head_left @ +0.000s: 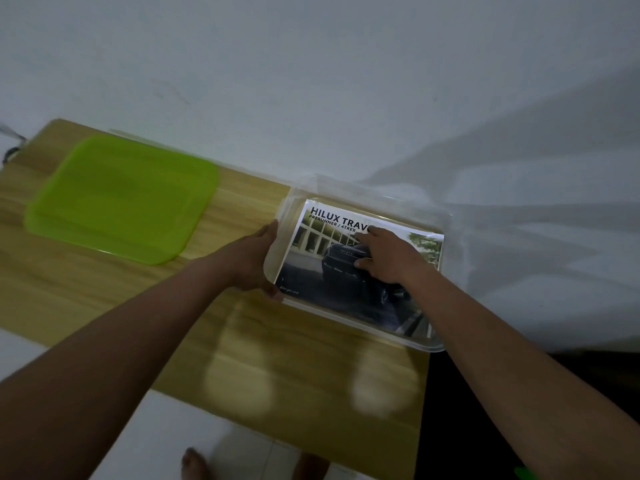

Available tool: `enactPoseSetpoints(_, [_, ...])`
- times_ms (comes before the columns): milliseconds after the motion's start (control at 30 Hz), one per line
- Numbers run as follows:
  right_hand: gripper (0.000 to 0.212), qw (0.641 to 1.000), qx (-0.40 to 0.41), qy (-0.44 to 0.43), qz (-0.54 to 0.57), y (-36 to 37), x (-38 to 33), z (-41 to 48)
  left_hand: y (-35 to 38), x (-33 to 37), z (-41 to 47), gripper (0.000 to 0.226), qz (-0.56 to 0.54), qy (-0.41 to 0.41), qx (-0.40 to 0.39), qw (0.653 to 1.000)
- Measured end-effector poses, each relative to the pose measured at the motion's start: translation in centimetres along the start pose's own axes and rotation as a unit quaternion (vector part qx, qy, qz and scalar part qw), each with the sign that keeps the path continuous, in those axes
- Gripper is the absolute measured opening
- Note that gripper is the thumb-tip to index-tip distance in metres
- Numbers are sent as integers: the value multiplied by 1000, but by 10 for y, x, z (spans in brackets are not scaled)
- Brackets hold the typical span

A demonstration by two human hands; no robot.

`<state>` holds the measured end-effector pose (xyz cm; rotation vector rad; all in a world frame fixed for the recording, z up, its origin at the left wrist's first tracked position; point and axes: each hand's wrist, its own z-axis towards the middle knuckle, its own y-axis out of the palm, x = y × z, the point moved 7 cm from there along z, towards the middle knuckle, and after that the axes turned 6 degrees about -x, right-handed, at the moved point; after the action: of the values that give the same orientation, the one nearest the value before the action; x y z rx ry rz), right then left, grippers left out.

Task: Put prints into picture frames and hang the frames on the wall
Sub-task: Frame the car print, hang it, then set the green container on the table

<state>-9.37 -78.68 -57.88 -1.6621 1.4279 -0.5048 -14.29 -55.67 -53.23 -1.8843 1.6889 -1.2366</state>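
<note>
A clear plastic box (pixel 363 271) sits at the right end of a wooden table (pixel 138 306), against a white wall (pixel 311 81). Inside lies a print (pixel 322 268) showing a dark truck, headed "HILUX". The left hand (pixel 258 263) grips the box's left wall, fingers spread along it. The right hand (pixel 388 256) rests on the print, fingertips (pixel 362 263) pressing it; not clamped. A green lid (pixel 121 199) lies flat to the left, well apart.
</note>
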Motion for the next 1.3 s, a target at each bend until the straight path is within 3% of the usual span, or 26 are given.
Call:
enactPoseSetpoints(167, [65,999,14,14,30,-4,-3,-6,-5,-1,-2,146,-13,15,14,1000])
enactPoseSetpoints(267, [53,998,41,14,36,-20,-14,-10,-9,-6,-6,142,-27,13,27,999])
enactPoseSetpoints(367, [41,998,62,17,26,-44,-35,-16,-23,-24,-15,119,-58,3,86,995])
enactPoseSetpoints(600, [44,993,103,11,53,-89,-131,-13,-82,-116,-57,66,-71,0,229,971])
enactPoseSetpoints(967, [55,974,108,94,177,-69,-317,61,-155,-339,-92,66,-94,-35,233,967])
enactPoseSetpoints(1300, [43,935,79,213,272,1,-360,124,-157,-474,-79,72,-73,-119,190,972])
